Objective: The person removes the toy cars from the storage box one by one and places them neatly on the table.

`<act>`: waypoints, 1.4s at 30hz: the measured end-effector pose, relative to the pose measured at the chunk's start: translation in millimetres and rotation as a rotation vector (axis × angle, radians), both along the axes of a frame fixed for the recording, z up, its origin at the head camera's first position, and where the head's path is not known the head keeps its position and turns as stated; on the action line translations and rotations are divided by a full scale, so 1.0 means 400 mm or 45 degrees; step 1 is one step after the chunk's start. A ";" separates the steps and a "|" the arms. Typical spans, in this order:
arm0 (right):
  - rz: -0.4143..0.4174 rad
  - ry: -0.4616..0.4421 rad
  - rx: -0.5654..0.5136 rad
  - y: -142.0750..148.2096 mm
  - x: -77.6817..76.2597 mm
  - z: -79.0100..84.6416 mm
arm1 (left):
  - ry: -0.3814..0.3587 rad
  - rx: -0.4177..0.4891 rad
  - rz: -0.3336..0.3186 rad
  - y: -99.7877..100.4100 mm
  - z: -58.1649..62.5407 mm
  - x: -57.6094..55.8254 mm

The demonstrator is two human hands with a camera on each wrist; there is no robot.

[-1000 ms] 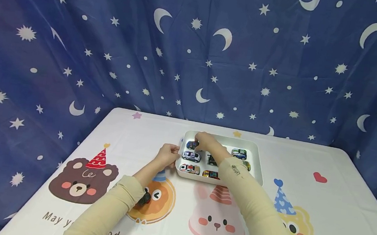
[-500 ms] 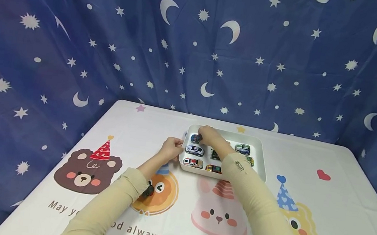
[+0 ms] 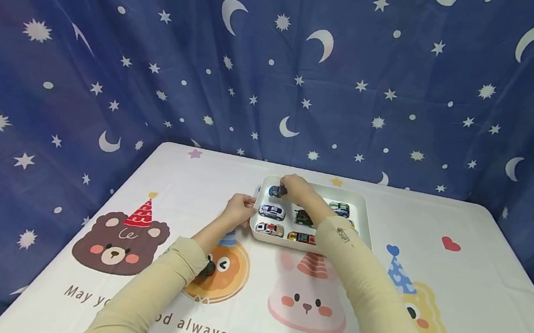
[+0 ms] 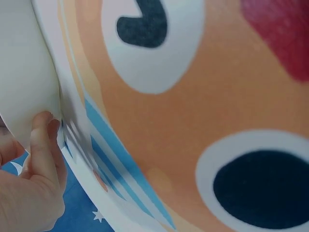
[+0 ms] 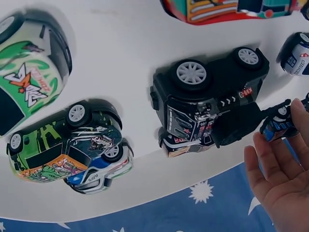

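A white tray point(image 3: 366, 218) holding several toy cars stands on the table. My left hand point(image 3: 237, 210) grips its left wall; in the left wrist view, the fingers point(image 4: 43, 145) lie against the outside. My right hand point(image 3: 298, 189) is over the back left of the tray and pinches a small dark blue toy car point(image 3: 277, 191). Fingers partly cover that car point(image 5: 281, 124) in the right wrist view. A black toy truck point(image 5: 207, 96) sits beside the hand. In front of the blue car are a white-and-purple toy car point(image 3: 272, 212) and a white-and-red one point(image 3: 270, 229).
A red-and-yellow toy car point(image 3: 301, 238) is at the tray's front, and a green-and-blue one point(image 3: 339, 209) at the back right. My right forearm covers part of the tray. The white tablecloth point(image 3: 480, 304) has printed animals; a blue curtain point(image 3: 328, 113) hangs behind.
The head view has shifted slightly. My right hand stays at the tray's back left, with the blue toy car now a little farther back. My left hand still grips the tray.
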State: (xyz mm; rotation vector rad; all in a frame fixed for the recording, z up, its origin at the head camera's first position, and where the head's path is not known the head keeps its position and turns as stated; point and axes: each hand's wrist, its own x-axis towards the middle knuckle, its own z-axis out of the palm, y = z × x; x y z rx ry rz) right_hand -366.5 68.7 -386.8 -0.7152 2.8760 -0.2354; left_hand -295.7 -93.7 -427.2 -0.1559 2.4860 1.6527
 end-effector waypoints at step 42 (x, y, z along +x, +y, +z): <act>0.153 0.071 -0.464 0.122 0.091 0.011 | -0.048 0.013 0.029 0.004 0.002 0.001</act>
